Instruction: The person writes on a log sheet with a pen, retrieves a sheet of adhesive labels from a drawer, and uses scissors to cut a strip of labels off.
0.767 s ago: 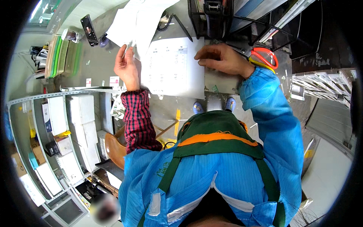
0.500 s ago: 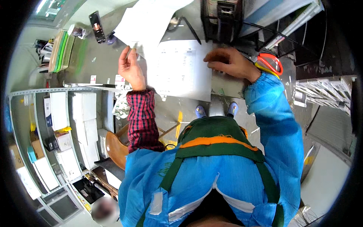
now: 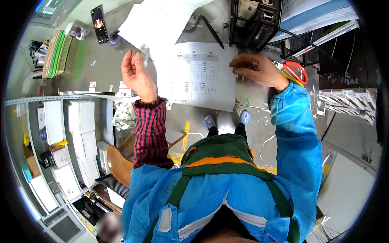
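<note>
A printed sheet with a table grid [image 3: 196,77] lies before me, its lower edge reaching past the front edge of the desk. My left hand [image 3: 137,79] is raised left of it, palm up, fingers loosely bent and nothing visible in them. On the sheet's other side hovers my right hand [image 3: 261,71], fingers curved, thumb apart, close to the sheet's right edge. Beyond the printed sheet, a large white paper [image 3: 152,26] overlaps its upper left corner. Scissors with red and yellow handles [image 3: 298,73] rest just right of my right hand.
A black pen [image 3: 213,33] lies behind the sheet, left of a black mesh organizer [image 3: 259,24]. A phone [image 3: 99,24] leans upright at the far left, near stacked green and cream trays [image 3: 56,56]. Shelves with white boxes [image 3: 81,121] and a wooden chair [image 3: 119,162] stand at lower left.
My view has shifted slightly. The left hand has drawn a little left, away from the sheets, and the right hand remains by the sheet's right edge. The print looks clearer now.
</note>
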Demonstrator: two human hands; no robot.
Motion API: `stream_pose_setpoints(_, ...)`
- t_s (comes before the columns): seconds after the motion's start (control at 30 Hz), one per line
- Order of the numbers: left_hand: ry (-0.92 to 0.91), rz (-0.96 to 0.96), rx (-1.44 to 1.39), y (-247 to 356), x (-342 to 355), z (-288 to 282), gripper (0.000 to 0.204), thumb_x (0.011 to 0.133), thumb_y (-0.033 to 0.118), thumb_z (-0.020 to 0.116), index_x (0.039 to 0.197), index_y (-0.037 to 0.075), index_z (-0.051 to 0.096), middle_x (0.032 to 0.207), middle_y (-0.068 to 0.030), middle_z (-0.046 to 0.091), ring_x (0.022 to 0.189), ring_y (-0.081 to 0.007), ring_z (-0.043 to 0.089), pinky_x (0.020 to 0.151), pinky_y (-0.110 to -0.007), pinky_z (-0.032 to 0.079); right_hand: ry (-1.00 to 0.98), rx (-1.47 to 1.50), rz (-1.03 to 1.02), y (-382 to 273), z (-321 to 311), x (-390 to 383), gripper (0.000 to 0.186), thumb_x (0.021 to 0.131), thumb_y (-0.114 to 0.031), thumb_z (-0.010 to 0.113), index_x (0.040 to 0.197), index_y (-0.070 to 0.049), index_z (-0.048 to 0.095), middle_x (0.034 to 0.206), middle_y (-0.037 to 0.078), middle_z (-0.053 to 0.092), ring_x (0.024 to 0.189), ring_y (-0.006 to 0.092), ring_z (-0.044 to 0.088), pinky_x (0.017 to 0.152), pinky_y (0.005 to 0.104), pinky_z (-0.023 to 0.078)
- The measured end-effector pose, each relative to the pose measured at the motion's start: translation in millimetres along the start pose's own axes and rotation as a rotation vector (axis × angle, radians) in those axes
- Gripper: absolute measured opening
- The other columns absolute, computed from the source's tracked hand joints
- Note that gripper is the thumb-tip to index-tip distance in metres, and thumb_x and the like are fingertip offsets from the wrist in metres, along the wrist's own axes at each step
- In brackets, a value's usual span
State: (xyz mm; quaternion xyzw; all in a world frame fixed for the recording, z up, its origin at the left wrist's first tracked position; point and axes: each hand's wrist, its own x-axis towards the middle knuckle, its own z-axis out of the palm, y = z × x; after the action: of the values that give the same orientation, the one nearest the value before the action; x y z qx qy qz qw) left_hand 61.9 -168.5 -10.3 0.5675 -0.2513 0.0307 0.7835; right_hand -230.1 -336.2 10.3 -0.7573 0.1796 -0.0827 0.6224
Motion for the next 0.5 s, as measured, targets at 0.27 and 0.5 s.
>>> stream_pose_setpoints(0.27,-0.022,0.001,-0.113,20,4,-10,0.026,0.09,0.0,0.061,0.116,-0.003,0.057,0.109,-0.013,0.064,0.097,-0.0164,0.063,0.085,-0.027,0.052,0.002,0.036,-0.027,7,0,1,0.03,0.087,-0.014,0.066,0.113,0.001,0.062,0.104,0.01,0.067,0.092,0.0138,0.061,0.083,0.0277,0.049)
stream_pose_setpoints(0.5,-0.056,0.063,-0.144,91,-42,-5,0.028,0.094,0.001,0.055,0.121,-0.005,0.052,0.119,-0.0166,0.059,0.11,-0.0214,0.06,0.095,-0.03,0.05,-0.028,-0.076,-0.127,-1,-3,-7,0.031,0.086,-0.017,0.067,0.112,0.002,0.063,0.105,0.012,0.067,0.095,0.0159,0.061,0.087,0.0295,0.048)
